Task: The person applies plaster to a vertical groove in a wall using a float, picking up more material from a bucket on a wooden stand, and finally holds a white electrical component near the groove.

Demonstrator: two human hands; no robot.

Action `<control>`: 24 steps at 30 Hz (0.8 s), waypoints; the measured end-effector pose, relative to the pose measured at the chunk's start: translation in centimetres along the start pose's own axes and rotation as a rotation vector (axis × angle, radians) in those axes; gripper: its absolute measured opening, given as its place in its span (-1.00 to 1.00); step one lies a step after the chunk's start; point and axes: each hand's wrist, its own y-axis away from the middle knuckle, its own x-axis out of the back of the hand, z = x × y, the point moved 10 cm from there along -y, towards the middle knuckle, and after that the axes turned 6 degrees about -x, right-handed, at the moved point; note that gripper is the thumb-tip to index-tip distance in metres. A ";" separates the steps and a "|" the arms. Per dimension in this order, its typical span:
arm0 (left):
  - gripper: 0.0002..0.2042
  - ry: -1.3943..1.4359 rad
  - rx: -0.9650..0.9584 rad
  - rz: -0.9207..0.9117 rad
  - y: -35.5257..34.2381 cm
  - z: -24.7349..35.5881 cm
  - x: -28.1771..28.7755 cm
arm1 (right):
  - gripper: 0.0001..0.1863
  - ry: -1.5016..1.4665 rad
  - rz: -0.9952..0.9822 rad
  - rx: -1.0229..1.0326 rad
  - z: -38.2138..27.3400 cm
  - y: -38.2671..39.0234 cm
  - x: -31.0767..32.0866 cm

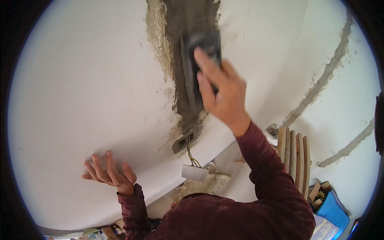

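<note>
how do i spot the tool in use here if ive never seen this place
On the white wall, find the broad grey strip running down from the top middle of the picture. Over it, the right hand holds the tool, dark, blocky and motion-blurred. Its near-black colour sets it apart from the paler grey around it.

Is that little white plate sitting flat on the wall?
No, the white plate dangles at the end of yellowish wires that come out of the wall box.
</note>
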 end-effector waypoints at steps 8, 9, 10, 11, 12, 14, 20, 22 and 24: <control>-0.55 0.039 -0.008 0.032 -1.1 0.4 -0.1 | -0.53 0.074 -0.046 -0.032 0.6 1.2 -0.6; -0.55 0.040 -0.001 0.044 -1.1 0.3 0.0 | -0.53 0.071 -0.054 -0.035 0.4 0.4 -0.1; -0.55 0.041 0.006 0.055 -1.0 0.3 0.1 | -0.53 0.066 -0.061 -0.037 0.2 -0.1 0.2; -0.54 0.051 0.030 0.039 -0.5 0.1 0.2 | -0.54 0.060 -0.069 -0.038 0.1 -0.2 0.3; -0.53 0.052 0.063 0.045 0.0 -0.2 0.4 | -0.51 0.038 -0.018 0.064 -0.2 2.2 -0.2; -0.52 0.047 0.108 0.059 0.4 -0.8 0.2 | -0.47 0.025 -0.081 0.044 0.1 7.3 -1.8; -0.52 0.061 0.089 0.083 -0.1 -0.4 0.4 | -0.43 0.071 -0.114 -0.056 0.1 4.1 -1.4; -0.53 0.069 0.120 0.095 0.3 -0.8 0.3 | -0.44 0.037 -0.142 -0.057 0.6 8.0 -1.9; -0.53 0.056 0.109 0.092 0.5 -0.8 0.1 | -0.47 -0.021 -0.118 -0.035 0.6 9.2 -2.2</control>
